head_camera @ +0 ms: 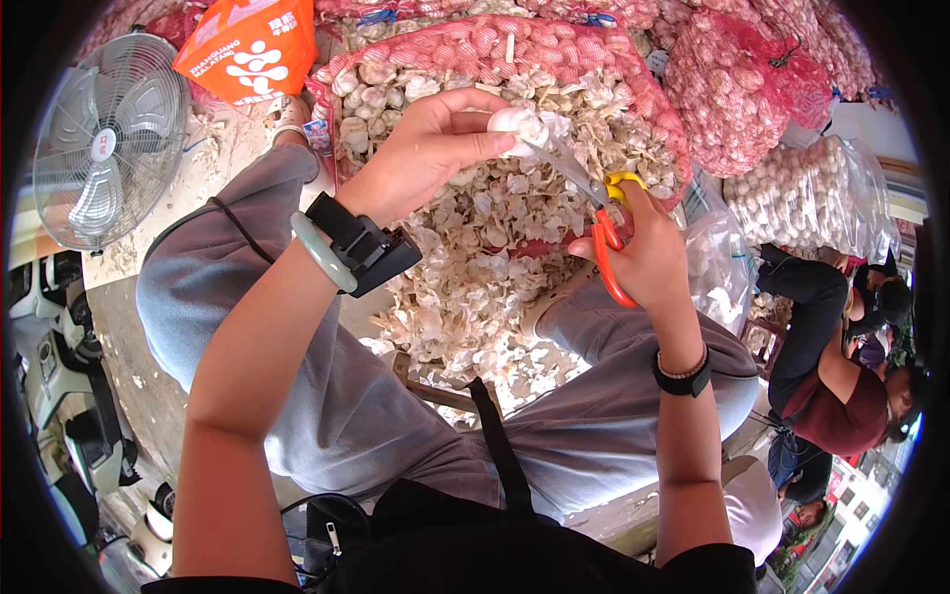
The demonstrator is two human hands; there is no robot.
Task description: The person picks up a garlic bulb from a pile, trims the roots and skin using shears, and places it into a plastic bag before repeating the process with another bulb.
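Observation:
Between the thumb and fingers of my left hand (pixel 438 141) is a white garlic bulb (pixel 517 128), held up above the pile. My right hand (pixel 649 249) grips scissors (pixel 575 172) with one orange and one yellow handle. The blades point up and left, their tips at the lower right side of the bulb. Whether the tips touch or cut the skin cannot be made out. Beneath both hands lies an open red mesh sack (pixel 564 56) holding whole garlic bulbs (pixel 360 111) on its left side. Loose garlic skins and stalk trimmings (pixel 482 204) cover its middle and spill towards my feet.
A metal floor fan (pixel 111 141) stands at the left, beside an orange bag (pixel 249 56). Full red mesh sacks (pixel 724 93) line the back right. A clear plastic bag of garlic (pixel 805 194) lies nearer. Seated people (pixel 835 401) are at the right; scooters (pixel 70 401) stand far left.

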